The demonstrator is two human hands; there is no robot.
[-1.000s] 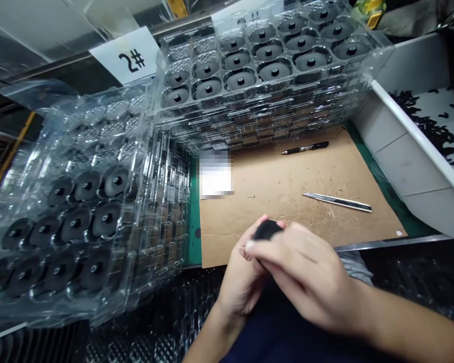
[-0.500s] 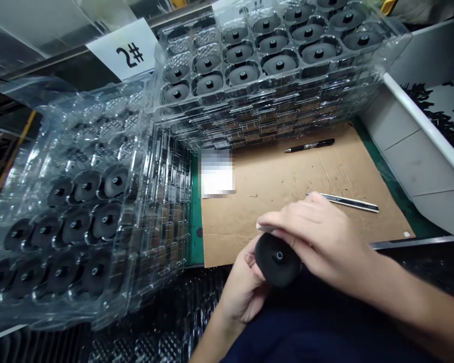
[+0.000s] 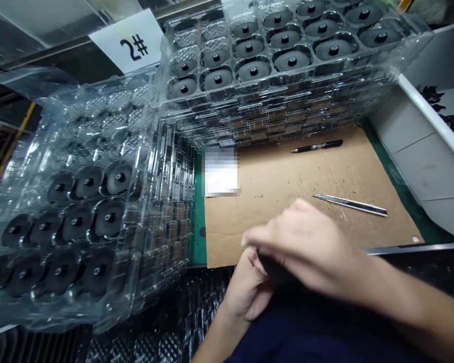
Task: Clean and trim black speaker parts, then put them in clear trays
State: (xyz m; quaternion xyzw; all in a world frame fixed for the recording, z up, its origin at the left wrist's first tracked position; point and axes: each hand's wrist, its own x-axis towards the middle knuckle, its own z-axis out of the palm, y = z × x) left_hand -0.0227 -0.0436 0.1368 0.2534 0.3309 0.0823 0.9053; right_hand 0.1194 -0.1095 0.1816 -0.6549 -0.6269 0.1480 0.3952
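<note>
My left hand [image 3: 249,290] and my right hand [image 3: 306,247] are closed together around one black round part [image 3: 267,263], just below the near edge of the cardboard sheet [image 3: 287,176]. The right hand lies over the part and hides most of it; only a dark sliver shows between the fingers. The right hand is blurred by motion. A stack of clear plastic trays [image 3: 79,201] with several black round parts in their pockets stands to the left of my hands.
A second tray stack [image 3: 280,75] with black parts stands at the back, beside a white "2#" label [image 3: 130,43]. On the cardboard lie a black pen [image 3: 318,146], a slim blade [image 3: 350,204] and a white slip [image 3: 221,176]. A white bin [image 3: 427,146] stands at right.
The black part, whose face showed half a second ago, is now covered by my right hand, which has slid left over it. The view has shifted slightly.
</note>
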